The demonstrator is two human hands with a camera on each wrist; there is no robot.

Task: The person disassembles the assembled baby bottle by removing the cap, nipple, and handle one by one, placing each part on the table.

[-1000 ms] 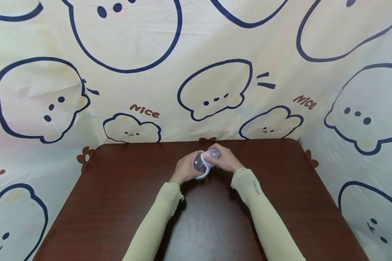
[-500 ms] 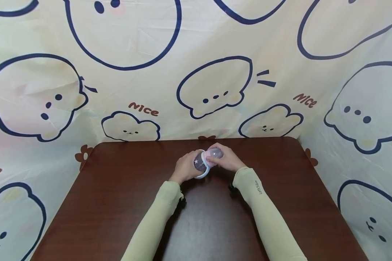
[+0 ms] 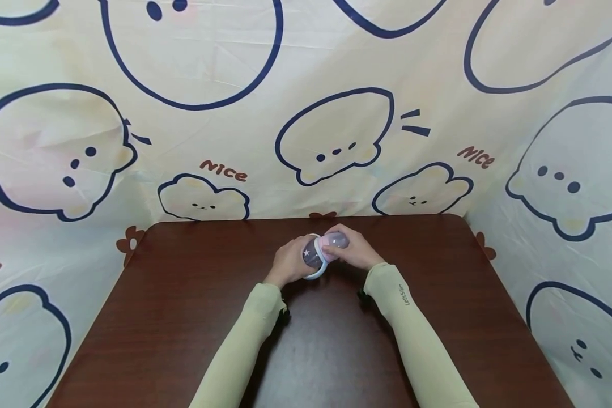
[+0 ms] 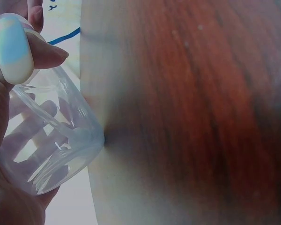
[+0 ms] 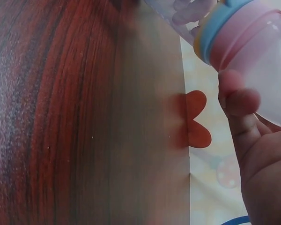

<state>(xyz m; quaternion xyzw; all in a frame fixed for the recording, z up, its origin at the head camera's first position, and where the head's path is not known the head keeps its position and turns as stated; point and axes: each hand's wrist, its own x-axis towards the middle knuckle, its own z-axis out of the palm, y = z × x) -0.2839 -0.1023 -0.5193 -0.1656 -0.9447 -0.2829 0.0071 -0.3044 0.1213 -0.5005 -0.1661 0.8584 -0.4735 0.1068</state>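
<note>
A baby bottle point(image 3: 313, 254) with a clear body, a pale blue handle ring, a pink collar and a clear dome cap is held tilted over the far part of the table. Its body lies in my left hand point(image 3: 288, 262); in the left wrist view the fingers show through the clear wall point(image 4: 79, 136). My right hand point(image 3: 356, 250) grips the pink collar and the cap point(image 5: 267, 65) from the right, thumb on the near side. The bottle's base touches or hovers just over the wood; I cannot tell which.
The dark brown wooden table point(image 3: 194, 317) stretches under both arms. A cream curtain point(image 3: 336, 68) with blue-outlined cartoon animals stands behind its far edge and along both sides.
The head view has shifted slightly. Both hands keep the same hold on the bottle; the cap end sits a touch further right than a second ago.
</note>
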